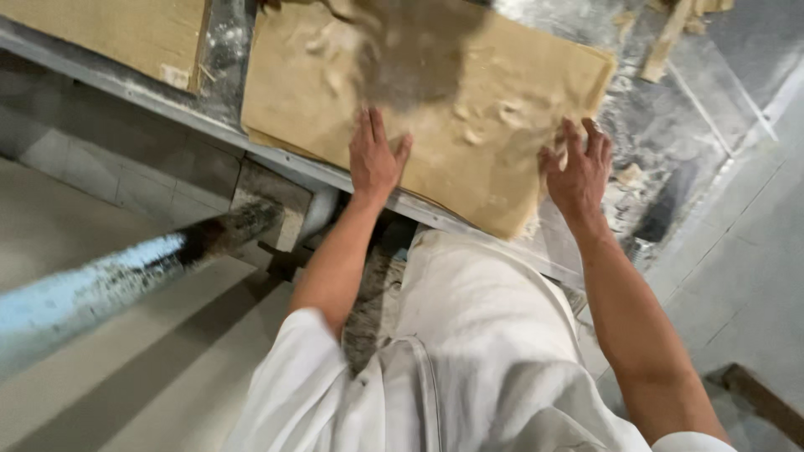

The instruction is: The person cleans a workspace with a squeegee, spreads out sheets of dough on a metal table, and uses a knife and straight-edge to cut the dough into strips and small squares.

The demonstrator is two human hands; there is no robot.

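Dough sheet (pixel 469 117), a broad tan slab dusted with flour, lies flat on a metal worktable (pixel 226 59) and fills the upper middle of the view. Its surface is dimpled, and a blurred grey-brown smear sits over its far part at about 12 o'clock; what that smear is cannot be told.

At far left, at about 8 o'clock, a pale blue pipe (pixel 100 280) with a dark speckled end slants toward the table's underside. Above it, at 10 o'clock, a second tan sheet (pixel 109 29) lies on the same table, apart from the main one, with a strip of floured metal between them.

The left hand (pixel 374 159) rests palm down on the near part of the dough sheet, fingers straight and close together, pointing toward 12 o'clock. It pinches nothing.

The right hand (pixel 579 172) is at the sheet's near right corner, fingers spread and slightly curled, palm turned toward the dough. Whether it touches the edge or hovers just beside it cannot be told.

The sheet lies straight ahead of both hands, toward 12 o'clock, with its long axis running from about 10 o'clock to 4 o'clock, along the table edge. The left hand is well on the slab, while the right is out at the corner, so the left is the nearer to its middle.

Scraps of dough (pixel 670 38) lie on the floured metal at 1 o'clock. A white apron (pixel 469 335) covers the person's front at 6 o'clock.
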